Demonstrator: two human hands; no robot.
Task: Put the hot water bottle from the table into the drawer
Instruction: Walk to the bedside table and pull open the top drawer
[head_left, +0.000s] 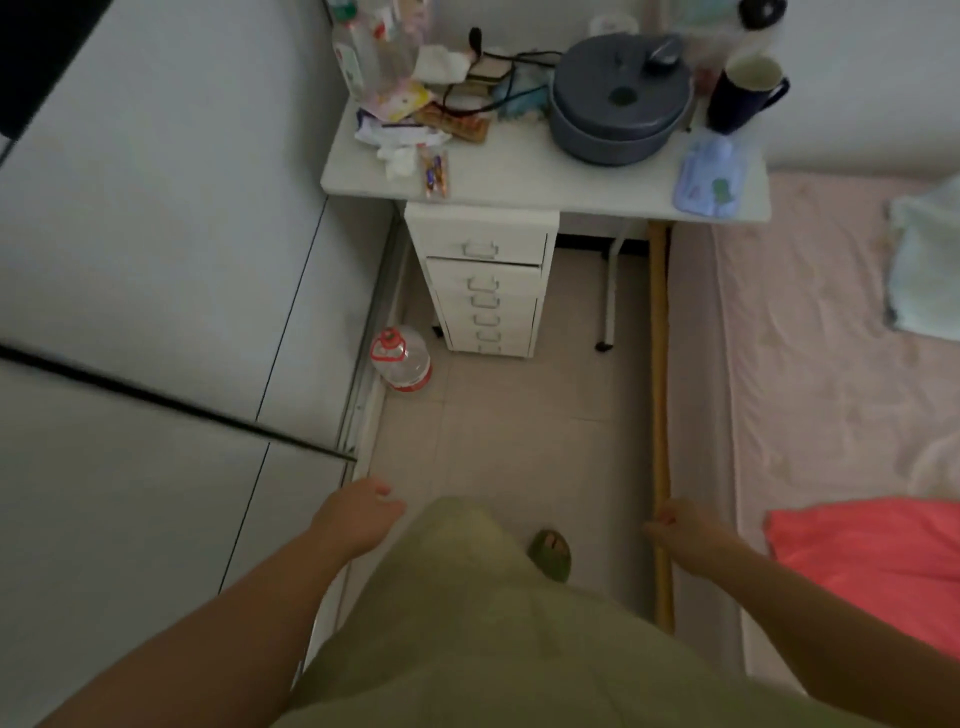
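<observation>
A light blue hot water bottle (710, 174) with a small green figure lies flat at the front right corner of the white table (524, 179). Under the table stands a white drawer unit (485, 283) with several drawers; the second one from the top sticks out slightly. My left hand (361, 512) hangs low at the bottom left, fingers loosely apart, holding nothing. At the bottom right, my right hand (675, 527) is curled with nothing in it. Both hands are far from the table, over the floor.
On the table sit a grey lidded pot (618, 98), a dark mug (743, 93), bottles, wrappers and cables. A large water jug (401, 358) stands on the floor left of the drawers. A bed with pink sheet (831, 364) borders the right; white wardrobe doors (156, 260) the left.
</observation>
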